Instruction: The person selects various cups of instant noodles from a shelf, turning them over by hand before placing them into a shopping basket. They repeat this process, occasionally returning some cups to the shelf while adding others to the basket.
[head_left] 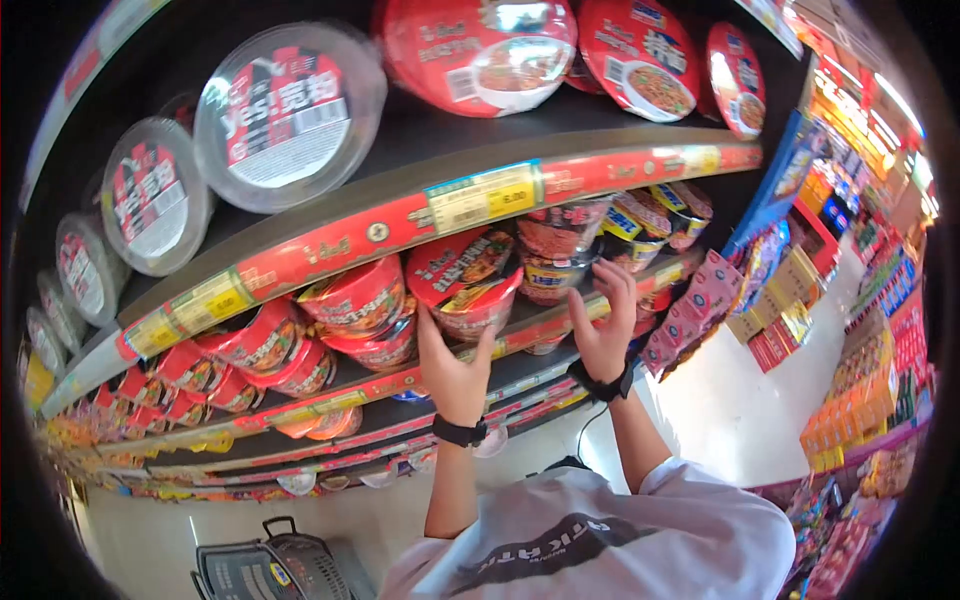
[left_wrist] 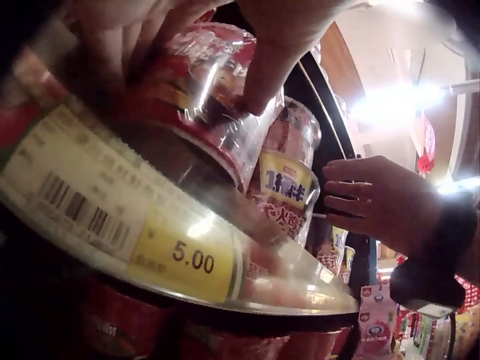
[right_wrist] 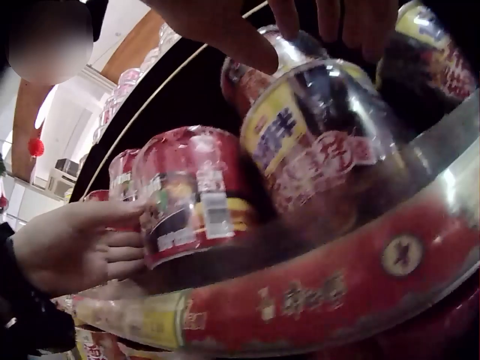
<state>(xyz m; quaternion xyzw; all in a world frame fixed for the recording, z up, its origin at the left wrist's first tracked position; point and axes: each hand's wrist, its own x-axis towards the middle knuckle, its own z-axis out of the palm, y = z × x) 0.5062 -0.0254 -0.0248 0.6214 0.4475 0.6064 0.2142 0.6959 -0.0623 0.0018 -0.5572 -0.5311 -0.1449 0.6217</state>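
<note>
My left hand [head_left: 455,378] grips a red noodle bowl [head_left: 468,285] on the middle shelf, thumb on one side and fingers on the other. The left wrist view shows this wrapped bowl [left_wrist: 217,82] close up between thumb and fingers. To its right, my right hand [head_left: 606,335] has its fingers spread beside two stacked cups. In the right wrist view those fingers hang over a dark cup with a yellow label [right_wrist: 319,142]; whether they touch it I cannot tell. The red bowl [right_wrist: 195,195] stands left of that cup, with my left hand [right_wrist: 86,247] at its side.
Above is a shelf edge [head_left: 330,235] with price tags, holding large red bowls [head_left: 480,50] and clear-lidded bowls [head_left: 290,115]. More red bowls [head_left: 270,345] line the shelf leftward. Pink packets [head_left: 695,310] hang at the right. A grey basket [head_left: 265,565] is on the floor.
</note>
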